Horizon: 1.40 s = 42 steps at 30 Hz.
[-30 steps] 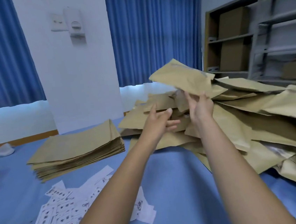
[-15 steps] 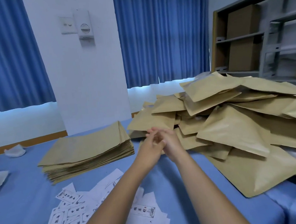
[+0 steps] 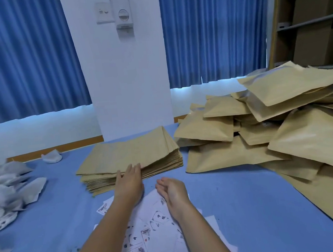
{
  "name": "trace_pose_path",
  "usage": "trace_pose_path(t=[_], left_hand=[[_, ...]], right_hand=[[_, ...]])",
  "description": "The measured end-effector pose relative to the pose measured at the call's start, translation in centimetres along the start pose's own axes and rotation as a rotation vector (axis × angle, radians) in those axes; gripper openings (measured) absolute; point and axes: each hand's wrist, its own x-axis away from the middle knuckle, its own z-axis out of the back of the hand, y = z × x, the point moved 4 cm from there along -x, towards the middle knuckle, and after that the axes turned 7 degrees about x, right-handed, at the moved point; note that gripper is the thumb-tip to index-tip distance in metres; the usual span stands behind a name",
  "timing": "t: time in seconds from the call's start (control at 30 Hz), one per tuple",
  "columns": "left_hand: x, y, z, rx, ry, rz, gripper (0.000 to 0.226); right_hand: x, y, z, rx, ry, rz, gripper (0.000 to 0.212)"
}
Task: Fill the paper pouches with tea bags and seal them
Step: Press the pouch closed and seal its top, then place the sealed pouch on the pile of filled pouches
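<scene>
I see my left hand (image 3: 129,181) flat, fingers straight, at the near edge of the pouch stack (image 3: 129,156). It seems to touch the top pouch, though the view is soft there. My right hand (image 3: 173,188) hovers loose and empty over the printed slips (image 3: 151,226). The tea bags (image 3: 8,193) lie at the left of the table (image 3: 252,209), the pouch heap (image 3: 286,138) at the right.
</scene>
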Motion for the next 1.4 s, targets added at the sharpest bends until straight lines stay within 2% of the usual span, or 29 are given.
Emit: trace_pose_path(t=[0.13,0.23,0.3,0.37,0.43,0.53,0.6,0.67,0.77,0.9,1.0,1.2,1.4], left_hand=[[0.5,0.9,0.5,-0.131,0.186,-0.005,0.034],[1.5,1.1,1.4,-0.129,0.237,-0.032,0.028],[2.8,0.9,2.7,-0.021,0.337,-0.094,0.023],[4.2,0.3,4.0,0.169,0.452,-0.189,0.028],[6.3,-0.7,5.1,0.347,0.478,-0.292,0.027],[9.1,-3.7,5.8,0.431,0.414,-0.39,0.021],[11.1,-6.0,5.9,0.494,0.366,-0.32,0.027],[12.8,-7.3,6.3,0.659,0.396,-0.198,0.033],[14.5,-6.4,7.1,0.863,0.436,-0.164,0.021],[15.2,-7.6,6.7,0.894,0.47,-0.027,0.023],[15.5,-9.0,6.3,0.868,0.461,0.015,0.028],[15.3,-10.1,6.1,1.005,0.384,0.073,0.023],[15.8,-10.4,6.3,1.122,0.343,0.09,0.021]], right_hand=[[-0.1,0.2,0.2,-0.012,-0.004,-0.006,0.029],[0.1,0.0,-0.2,-0.071,-0.049,0.013,0.035],[0.4,-0.4,-0.5,-0.134,-0.079,0.037,0.04],[0.8,-0.9,-0.7,-0.189,-0.12,0.071,0.04],[1.6,-1.5,-1.1,-0.182,-0.176,0.1,0.033],[3.4,-2.2,-1.7,-0.121,-0.233,0.12,0.021],[4.6,-2.4,-2.6,-0.046,-0.248,0.138,0.026],[5.8,-1.5,-4.5,0.054,-0.235,0.143,0.036],[7.8,1.8,-8.1,0.238,-0.275,0.187,0.041],[10.1,5.0,-10.9,0.443,-0.417,0.311,0.049],[10.1,5.5,-11.1,0.401,-0.492,0.264,0.053],[10.2,5.9,-11.3,0.246,-0.542,0.19,0.034],[9.8,5.8,-10.8,0.235,-0.47,0.183,0.025]])
